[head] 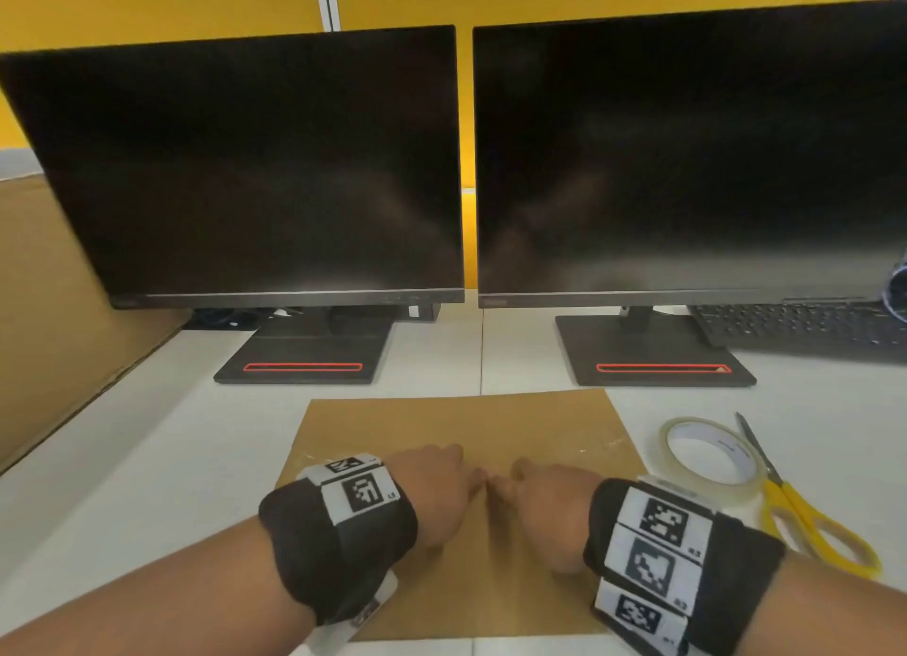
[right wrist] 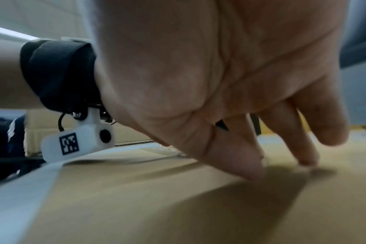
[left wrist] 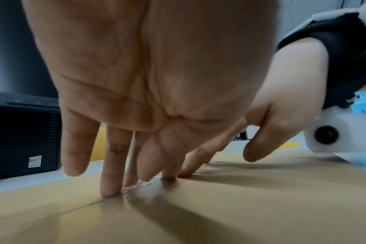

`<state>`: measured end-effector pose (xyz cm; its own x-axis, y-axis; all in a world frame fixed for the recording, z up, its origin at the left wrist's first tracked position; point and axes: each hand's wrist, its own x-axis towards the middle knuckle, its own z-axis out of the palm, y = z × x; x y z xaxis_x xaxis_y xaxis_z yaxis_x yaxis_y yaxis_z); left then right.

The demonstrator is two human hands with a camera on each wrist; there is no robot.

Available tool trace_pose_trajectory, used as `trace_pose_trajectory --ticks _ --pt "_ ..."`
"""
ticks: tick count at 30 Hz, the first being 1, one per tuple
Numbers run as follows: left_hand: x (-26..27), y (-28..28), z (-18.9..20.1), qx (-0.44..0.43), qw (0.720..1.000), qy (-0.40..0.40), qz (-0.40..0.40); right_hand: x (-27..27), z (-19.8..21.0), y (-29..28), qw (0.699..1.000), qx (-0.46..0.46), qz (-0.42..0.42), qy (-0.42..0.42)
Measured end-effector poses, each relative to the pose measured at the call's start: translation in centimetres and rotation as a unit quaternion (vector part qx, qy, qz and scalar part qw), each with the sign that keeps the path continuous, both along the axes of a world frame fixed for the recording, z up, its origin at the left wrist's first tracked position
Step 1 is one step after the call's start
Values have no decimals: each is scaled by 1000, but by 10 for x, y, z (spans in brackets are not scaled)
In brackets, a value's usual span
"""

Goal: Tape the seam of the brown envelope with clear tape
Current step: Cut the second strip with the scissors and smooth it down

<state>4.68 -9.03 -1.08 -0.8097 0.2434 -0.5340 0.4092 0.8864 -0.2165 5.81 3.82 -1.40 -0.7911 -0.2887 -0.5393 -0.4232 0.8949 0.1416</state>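
A brown envelope (head: 466, 424) lies flat on the white desk in front of me. A strip of clear tape (head: 601, 447) glints across its width along the seam. My left hand (head: 437, 483) and right hand (head: 545, 496) rest side by side on the envelope's middle, fingertips nearly meeting. In the left wrist view the straight fingers (left wrist: 110, 184) press down on the taped seam (left wrist: 140, 185). The right wrist view shows my right hand's fingertips (right wrist: 251, 168) pressing the envelope (right wrist: 157, 206) too. Neither hand holds anything.
A roll of clear tape (head: 709, 454) and yellow-handled scissors (head: 805, 513) lie right of the envelope. Two dark monitors (head: 255, 164) (head: 687, 154) on stands rise behind it, with a keyboard (head: 805, 329) at the far right. A cardboard panel (head: 59, 311) stands on the left.
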Motion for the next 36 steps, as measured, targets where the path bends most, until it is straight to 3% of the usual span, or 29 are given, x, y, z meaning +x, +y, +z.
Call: trace_pose_trajectory --ticks 13,16,24,36 --pt "6 -52 8 11 1000 -16 16 -9 20 6 996 -84 -32 -9" --pt "6 -62 8 8 999 -8 34 -12 21 4 996 -79 -36 -37" --pt "-1 -90 3 45 991 0 123 -16 19 5 995 -89 -49 -17" --pt "-12 -102 -10 103 976 54 185 -21 8 23 989 -120 -90 -6"
